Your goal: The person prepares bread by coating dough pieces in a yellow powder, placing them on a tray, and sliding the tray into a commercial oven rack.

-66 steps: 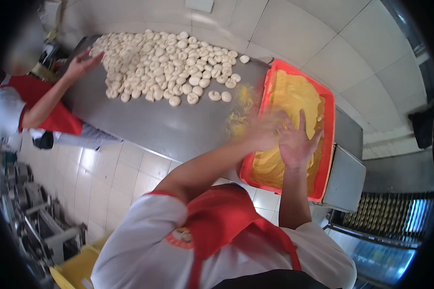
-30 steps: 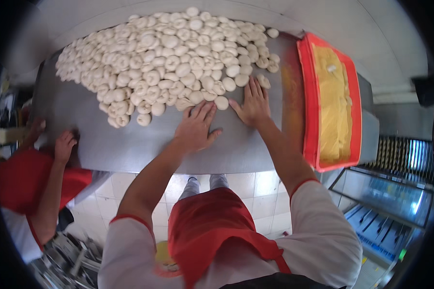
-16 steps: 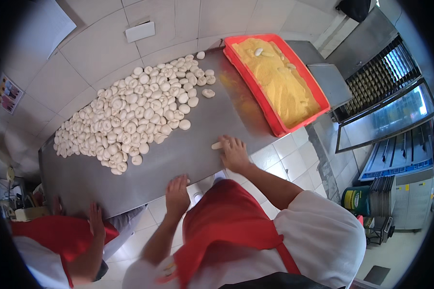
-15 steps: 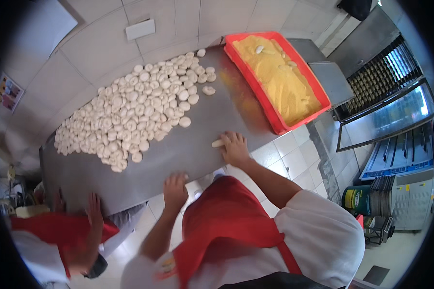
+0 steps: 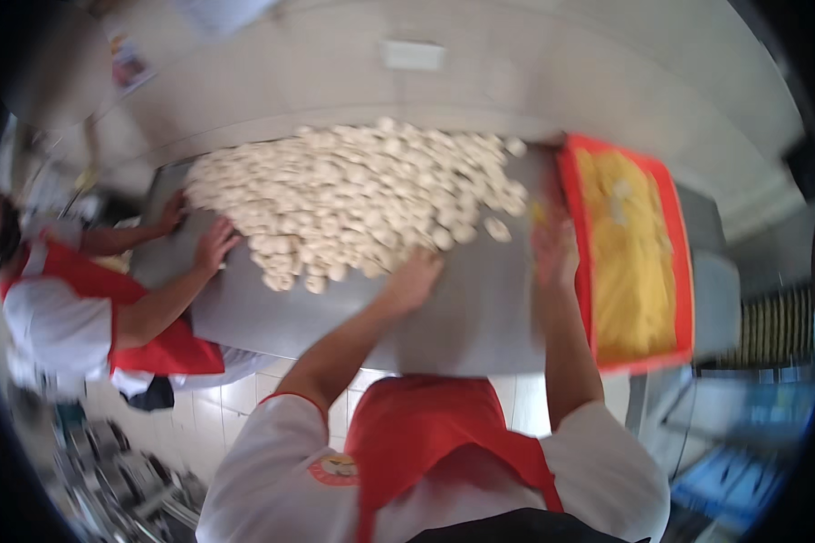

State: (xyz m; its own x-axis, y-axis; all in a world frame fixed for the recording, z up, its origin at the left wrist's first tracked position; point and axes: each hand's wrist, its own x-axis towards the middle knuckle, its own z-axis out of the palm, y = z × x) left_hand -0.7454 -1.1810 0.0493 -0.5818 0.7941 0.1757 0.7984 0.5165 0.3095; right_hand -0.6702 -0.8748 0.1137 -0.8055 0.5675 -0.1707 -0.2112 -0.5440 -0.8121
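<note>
Our left hand (image 5: 414,279) lies nearer the dough pieces (image 5: 353,204).
They spread along the table's (image 5: 480,317) back edge, long axis left to right, ahead and left of that hand's seemingly bent fingers; we can't tell its grip. Our right hand (image 5: 555,249), blurred, its opening and hold unclear, is beside the red tub (image 5: 684,271) near the right end.

The right hand (image 5: 555,252) is blurred, its fingers indistinct.
</note>
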